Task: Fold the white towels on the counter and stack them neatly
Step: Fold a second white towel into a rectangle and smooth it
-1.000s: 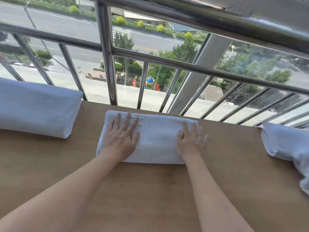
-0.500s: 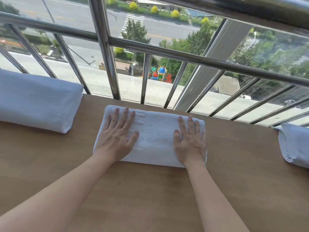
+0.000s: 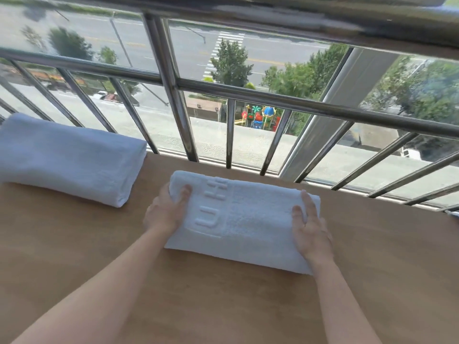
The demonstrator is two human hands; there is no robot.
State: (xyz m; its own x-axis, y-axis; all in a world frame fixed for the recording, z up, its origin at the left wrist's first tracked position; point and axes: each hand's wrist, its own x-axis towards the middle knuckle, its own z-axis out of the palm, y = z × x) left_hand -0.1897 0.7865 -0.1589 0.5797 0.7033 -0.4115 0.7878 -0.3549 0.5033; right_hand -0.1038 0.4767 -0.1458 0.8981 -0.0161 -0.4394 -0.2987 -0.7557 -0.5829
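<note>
A folded white towel (image 3: 248, 219) with raised lettering lies on the wooden counter (image 3: 223, 306) just in front of the window. My left hand (image 3: 165, 211) grips its left end, thumb on top and fingers tucked round the edge. At the right end, my right hand (image 3: 310, 227) holds the towel with thumb and forefinger on top and the other fingers round the side. A thicker pile of folded white towels (image 3: 69, 157) sits at the far left of the counter, apart from both hands.
Metal window bars (image 3: 248, 93) run along the counter's far edge, close behind the towel. A sliver of another white towel (image 3: 453, 214) shows at the right frame edge. Bare wood lies between the middle towel and the left pile.
Both hands have slid outward from lying flat on top of the towel to gripping its two ends. The view has swung left, so the right-hand towel has almost left the frame.
</note>
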